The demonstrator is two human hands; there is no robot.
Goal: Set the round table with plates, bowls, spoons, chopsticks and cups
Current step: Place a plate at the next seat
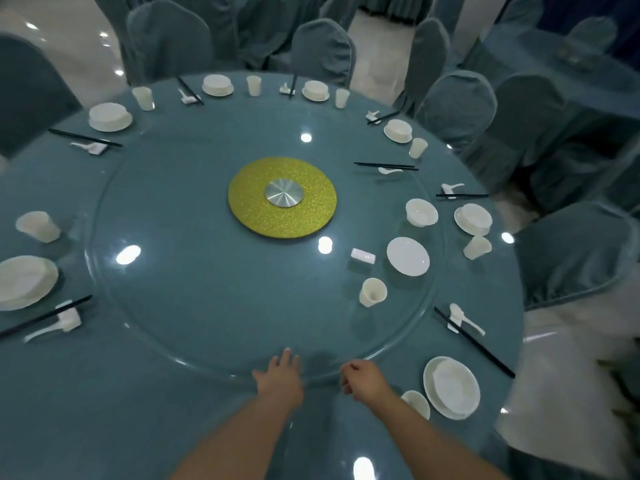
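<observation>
At the near edge of the round table (104, 410), the left hand (281, 377) lies with fingers straight and spread on the rim of the glass turntable (180, 289), while the right hand (363, 377) hangs just beside it, fingers loosely curled and holding nothing. On the turntable, well apart from both hands toward the right, stand a cup (372, 292), a plate (408, 256), a bowl (421, 212) and a small white rest (363, 256). Farther off on the glass lie chopsticks (386, 165) with a spoon (389, 171) just beside them.
</observation>
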